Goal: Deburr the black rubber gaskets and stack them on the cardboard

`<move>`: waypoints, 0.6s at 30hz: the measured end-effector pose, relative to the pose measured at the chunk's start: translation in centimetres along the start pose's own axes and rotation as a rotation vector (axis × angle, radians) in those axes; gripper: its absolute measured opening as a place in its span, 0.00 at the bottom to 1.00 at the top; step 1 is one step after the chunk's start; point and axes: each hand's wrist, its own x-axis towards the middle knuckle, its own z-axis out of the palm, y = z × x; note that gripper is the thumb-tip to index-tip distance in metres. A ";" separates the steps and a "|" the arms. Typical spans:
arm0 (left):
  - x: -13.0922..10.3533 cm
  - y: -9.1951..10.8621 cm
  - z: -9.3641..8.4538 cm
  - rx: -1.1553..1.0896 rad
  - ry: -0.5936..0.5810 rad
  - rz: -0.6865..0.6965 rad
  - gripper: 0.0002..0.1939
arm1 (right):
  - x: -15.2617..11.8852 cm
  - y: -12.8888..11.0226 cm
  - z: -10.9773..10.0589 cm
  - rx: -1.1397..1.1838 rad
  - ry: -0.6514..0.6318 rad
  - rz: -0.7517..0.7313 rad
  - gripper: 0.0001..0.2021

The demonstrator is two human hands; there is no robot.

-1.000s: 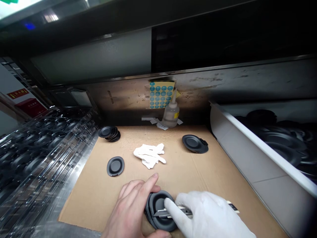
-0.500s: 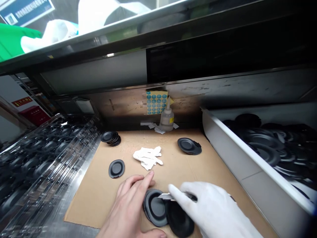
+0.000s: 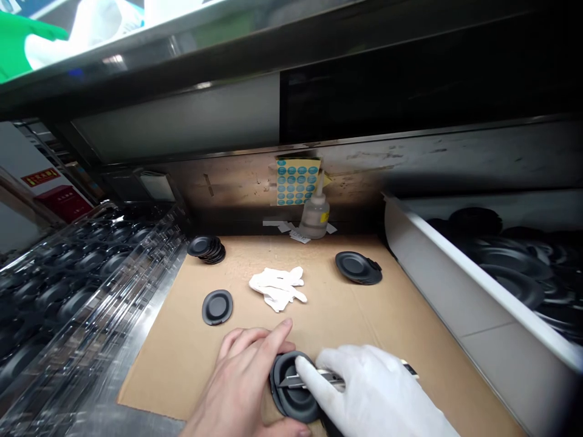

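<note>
My bare left hand (image 3: 248,376) curves around the left side of a black dish-shaped disc (image 3: 298,408), thumb at its near edge and fingers at its far side. At least one more disc seems to lie under it. My right hand (image 3: 373,388), in a white glove, is closed on a utility knife (image 3: 334,377). The blade (image 3: 294,381) points left and lies over the disc's hollow; whether it touches cannot be made out. Below my right hand, a dark edge of another black piece (image 3: 328,425) shows, the rest hidden.
Cardboard (image 3: 168,364) covers the worktop. On it lie a white glove (image 3: 279,287), a single disc (image 3: 217,306), and disc stacks at left (image 3: 207,249) and right (image 3: 358,267). A dropper bottle (image 3: 315,217) stands behind. A white bin (image 3: 473,297) and clear trays (image 3: 91,267) flank it.
My right hand and the knife have moved down and left over the disc. The black piece on the right is now mostly covered by my glove. The view has shifted slightly.
</note>
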 end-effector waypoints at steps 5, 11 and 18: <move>-0.1 -0.1 0.1 -0.001 0.001 -0.017 0.63 | 0.5 0.0 0.5 0.015 0.009 0.011 0.13; -0.1 -0.1 0.1 -0.008 -0.002 -0.030 0.64 | 0.3 -0.4 0.4 -0.022 0.054 0.030 0.13; -0.3 -0.2 0.2 -0.006 0.019 -0.012 0.64 | 0.2 -0.2 0.4 -0.031 0.046 0.040 0.13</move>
